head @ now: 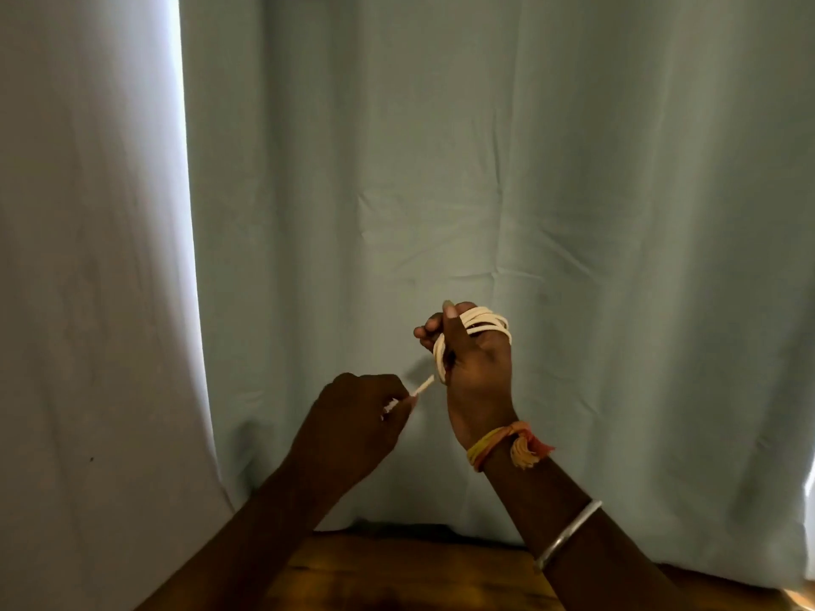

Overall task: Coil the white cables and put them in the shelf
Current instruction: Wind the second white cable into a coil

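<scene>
A white cable (483, 323) is wound in several loops around my right hand (474, 368), which is raised with its thumb up and its fingers closed on the coil. The cable's loose end (422, 386) runs down and left from the coil into my left hand (359, 416), which pinches it between fingertips. The two hands are a short gap apart in front of a curtain. No shelf is in view.
A pale green curtain (485, 169) fills the background, with a lighter white curtain (88, 258) on the left. A wooden surface (397, 575) shows at the bottom below the curtain hem. My right forearm wears a thread band and a metal bangle.
</scene>
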